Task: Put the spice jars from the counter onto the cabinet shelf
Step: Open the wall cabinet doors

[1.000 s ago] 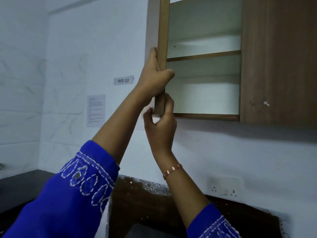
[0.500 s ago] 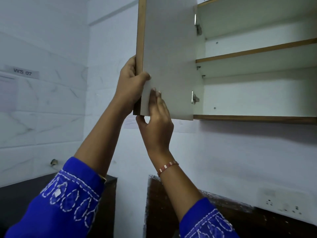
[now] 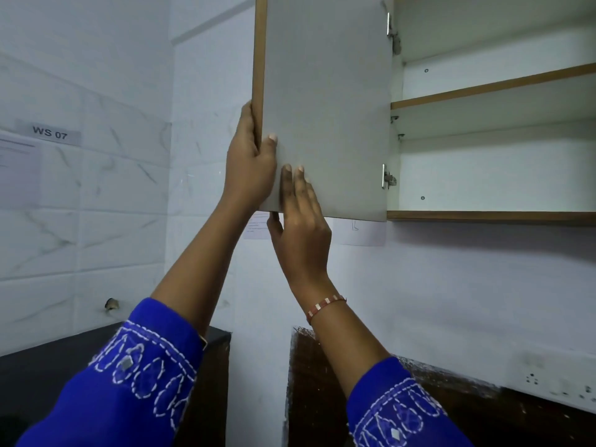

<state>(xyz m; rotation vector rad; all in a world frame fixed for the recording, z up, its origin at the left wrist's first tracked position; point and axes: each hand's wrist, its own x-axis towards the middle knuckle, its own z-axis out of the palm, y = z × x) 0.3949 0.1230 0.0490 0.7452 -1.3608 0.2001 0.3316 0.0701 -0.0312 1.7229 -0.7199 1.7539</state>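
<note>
The wall cabinet's left door point(image 3: 325, 101) stands swung wide open, its pale inner face toward me. My left hand point(image 3: 250, 159) grips the door's brown outer edge, thumb on the inner face. My right hand point(image 3: 301, 227) holds the door's bottom edge, fingers flat on the inner face and thumb underneath. Inside, the cabinet's middle shelf point(image 3: 493, 87) and bottom shelf point(image 3: 490, 215) show nothing standing on them. No spice jars are in view.
A dark counter point(image 3: 483, 411) runs below along the wall at right, another dark counter point(image 3: 38, 379) at left. A wall socket point(image 3: 561, 383) sits at lower right. Paper sheets point(image 3: 359, 232) hang under the cabinet. A "WS 07" label point(image 3: 50, 133) is on the tiled left wall.
The door has swung from nearly edge-on to wide open toward the left, with both hands staying on it. My view has shifted left.
</note>
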